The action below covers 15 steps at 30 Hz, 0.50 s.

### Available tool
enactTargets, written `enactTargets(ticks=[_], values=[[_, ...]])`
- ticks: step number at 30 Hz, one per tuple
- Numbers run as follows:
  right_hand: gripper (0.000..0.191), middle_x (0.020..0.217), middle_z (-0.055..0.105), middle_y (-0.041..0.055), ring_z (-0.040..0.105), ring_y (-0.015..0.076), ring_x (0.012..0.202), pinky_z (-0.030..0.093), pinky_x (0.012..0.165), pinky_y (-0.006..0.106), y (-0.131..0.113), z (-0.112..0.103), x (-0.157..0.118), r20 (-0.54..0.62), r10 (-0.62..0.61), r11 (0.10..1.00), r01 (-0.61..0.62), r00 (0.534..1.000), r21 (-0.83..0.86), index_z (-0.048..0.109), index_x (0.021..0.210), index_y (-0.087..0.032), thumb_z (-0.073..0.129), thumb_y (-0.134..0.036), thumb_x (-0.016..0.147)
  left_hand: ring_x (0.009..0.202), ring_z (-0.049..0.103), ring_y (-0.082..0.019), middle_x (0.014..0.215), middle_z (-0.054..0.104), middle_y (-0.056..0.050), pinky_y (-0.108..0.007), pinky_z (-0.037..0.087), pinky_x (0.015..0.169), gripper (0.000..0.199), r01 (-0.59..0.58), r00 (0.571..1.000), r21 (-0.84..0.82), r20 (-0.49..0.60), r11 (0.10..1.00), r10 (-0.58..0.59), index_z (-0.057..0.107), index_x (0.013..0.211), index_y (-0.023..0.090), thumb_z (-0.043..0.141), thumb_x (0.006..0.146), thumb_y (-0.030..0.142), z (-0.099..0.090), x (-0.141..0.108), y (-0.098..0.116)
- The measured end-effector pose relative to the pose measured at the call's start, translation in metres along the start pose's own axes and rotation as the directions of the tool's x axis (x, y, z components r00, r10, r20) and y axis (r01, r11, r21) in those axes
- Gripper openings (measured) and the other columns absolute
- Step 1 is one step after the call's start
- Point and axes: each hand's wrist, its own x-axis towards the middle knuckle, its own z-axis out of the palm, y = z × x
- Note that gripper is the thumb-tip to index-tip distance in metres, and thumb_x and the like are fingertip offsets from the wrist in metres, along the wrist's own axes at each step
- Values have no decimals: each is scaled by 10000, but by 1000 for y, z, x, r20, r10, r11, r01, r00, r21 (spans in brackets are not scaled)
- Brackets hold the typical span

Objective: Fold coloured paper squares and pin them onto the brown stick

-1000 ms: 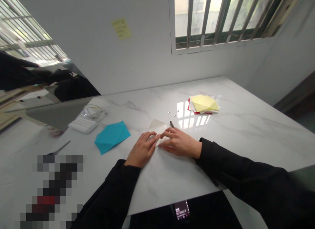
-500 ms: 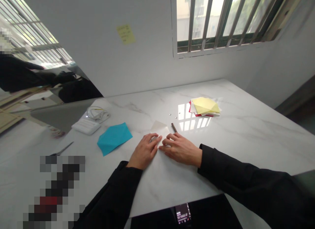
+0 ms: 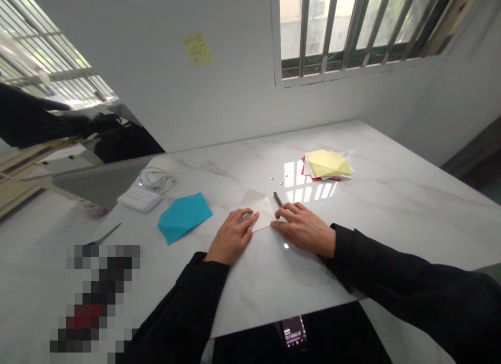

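Paper: a folded white paper (image 3: 258,210) is lying flat on the marble table (image 3: 391,259), just ahead of the hands, with its long axis running roughly from 12 to 6 o'clock, tilted slightly, and a blunt corner pointing toward 12.

Left hand: the left hand (image 3: 230,238) is lying open and flat at the paper's 8 o'clock side, its fingertips touching the edge, holding nothing in a grip.

Right hand: the right hand (image 3: 302,229) is lying open at 4 o'clock, fingers stretched toward the paper, touching its lower corner, not gripping anything.

Sleeves: black sleeves (image 3: 188,306) are covering both forearms, which are reaching in from 7 and 3 o'clock.

Nearby: a thin brown stick (image 3: 277,198) is lying at 2 o'clock, just beside the paper. A folded blue paper (image 3: 183,218) is sitting at 9 o'clock.

Farther left: a white ribbed case (image 3: 140,199) and a coiled white cable (image 3: 156,179) are lying at 10 o'clock, and scissors (image 3: 105,234) are showing partly blurred.

Farther right: a stack of folded yellow, white and red papers (image 3: 327,166) is resting at 1 o'clock.

Wall: a yellow sticky note (image 3: 198,48) is clinging beside a barred window (image 3: 352,30).
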Motion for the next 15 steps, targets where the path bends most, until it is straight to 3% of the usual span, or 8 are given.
enactTargets(ticks=[15], values=[[216, 1260, 694, 104, 547, 317, 1227, 499, 953, 466, 12, -3, -2, -46, 80, 992, -75, 996, 106, 793, 1134, -249, 609, -291, 1030, 1281, 551, -275, 1358, 633, -104, -499, 491, 1132, 436, 10, 1000, -11, 1, 1000, -10, 677, 1383, 233, 523, 982, 157, 0, 0, -1]])
